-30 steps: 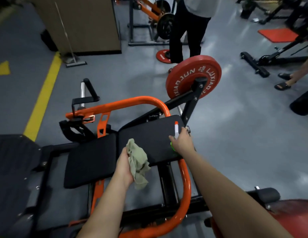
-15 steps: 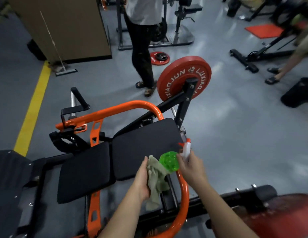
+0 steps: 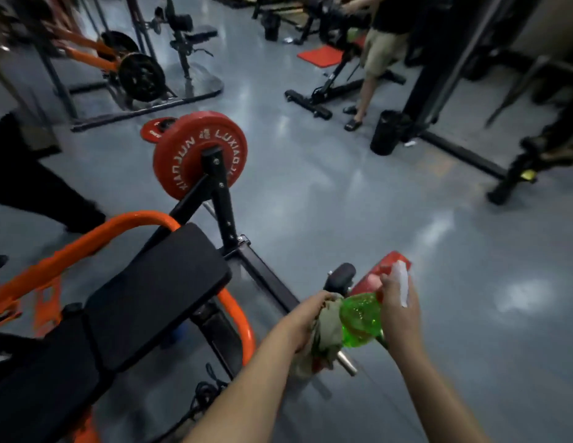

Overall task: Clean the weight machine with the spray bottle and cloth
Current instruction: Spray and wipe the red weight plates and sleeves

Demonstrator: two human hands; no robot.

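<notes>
View: head camera, wide angle, dim gym, heavy motion blur.
Left hand (image 3: 310,316): lower centre of frame, fingers curled tight round a bunched cloth (image 3: 326,335), not spread.
Cloth: pale grey-green, hung down from the left hand, its right edge touching the bottle's green body.
Right hand (image 3: 398,314): just right of the left hand, back of hand to camera, fingers wrapped round the top of the spray bottle (image 3: 358,318).
Spray bottle: lower centre-right, clear green body between the two hands, white spray head above the right knuckles, tilted. Fill level could not be told.
Weight machine (image 3: 157,282): filled the left half of frame, black pad slanting from bottom left toward centre.
Orange frame (image 3: 239,324): tube curved round under the pad's right end.
Red plate (image 3: 170,155): centre-left, on the machine's black post, lettered LUXIAOJUN.
Red shape (image 3: 379,270): directly behind the hands, too blurred to identify.
Steel peg (image 3: 346,362): just below the cloth.
Floor (image 3: 342,203): grey, glossy, light patches.
Person (image 3: 378,55): upper right, in shorts and sandals.
Black cylinder (image 3: 386,132): upright on the floor near that person's feet.
Red mat (image 3: 322,55): top centre.
Small plate (image 3: 157,127): red, flat on the floor beyond the red plate.
Rack (image 3: 141,76): upper left, held a black plate.
</notes>
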